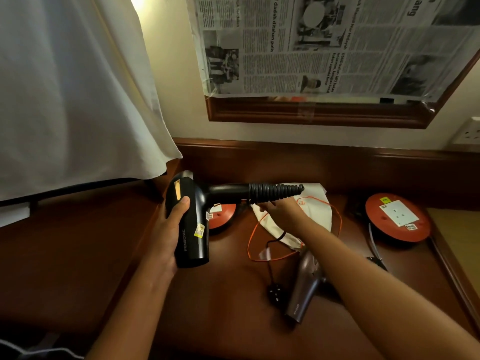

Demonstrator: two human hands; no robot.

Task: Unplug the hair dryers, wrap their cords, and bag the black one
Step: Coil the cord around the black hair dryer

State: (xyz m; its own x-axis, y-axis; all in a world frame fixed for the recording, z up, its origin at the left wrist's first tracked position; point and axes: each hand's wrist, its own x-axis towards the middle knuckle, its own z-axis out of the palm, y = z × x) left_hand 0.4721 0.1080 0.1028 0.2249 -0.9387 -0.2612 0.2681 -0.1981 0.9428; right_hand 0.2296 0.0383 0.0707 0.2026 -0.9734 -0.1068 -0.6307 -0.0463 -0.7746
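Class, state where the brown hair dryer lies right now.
In the head view, the brown hair dryer lies on the wooden desk, lower centre, under the right forearm, beside its black plug.

Dim, warm light from upper left; deep desk shadows, bowed edges, slight softness.

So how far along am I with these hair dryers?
Done: the black dryer is off the socket and its cord is coiled tightly round the handle. In hand: your left hand grips its body while your right hand is at the last turns. Left: putting it into the white bag, and wrapping the brown dryer, whose plug lies loose on the desk.
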